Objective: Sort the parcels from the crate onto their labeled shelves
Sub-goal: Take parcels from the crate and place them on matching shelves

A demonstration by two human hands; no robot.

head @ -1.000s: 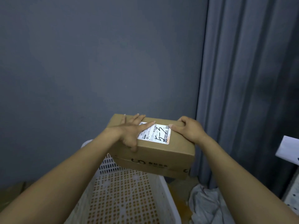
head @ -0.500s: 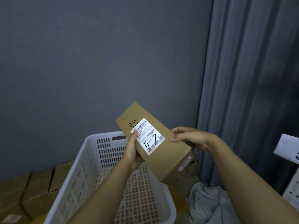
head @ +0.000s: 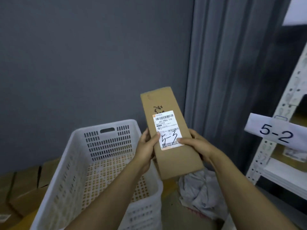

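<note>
Left hand (head: pixel 145 147) and right hand (head: pixel 198 145) hold parcel (head: pixel 177 161) marked "5-3"; tag (head: pixel 274 132) reads "5-2".

The floor (head: pixel 170 202) carries a white perforated crate (head: pixel 108 143), which stands close to the back wall. Several brown cardboard boxes (head: pixel 25 185) lie on the floor just beside the crate's left side, packed against each other. A crumpled pale cloth (head: pixel 201 193) lies in the floor's back corner, right of the crate. At the floor's right edge stands a white metal shelf rack (head: pixel 272 173) with a paper sign (head: pixel 274 133) reading "5-2"; a printed slip (head: pixel 293 153) lies on its brown board.
</note>
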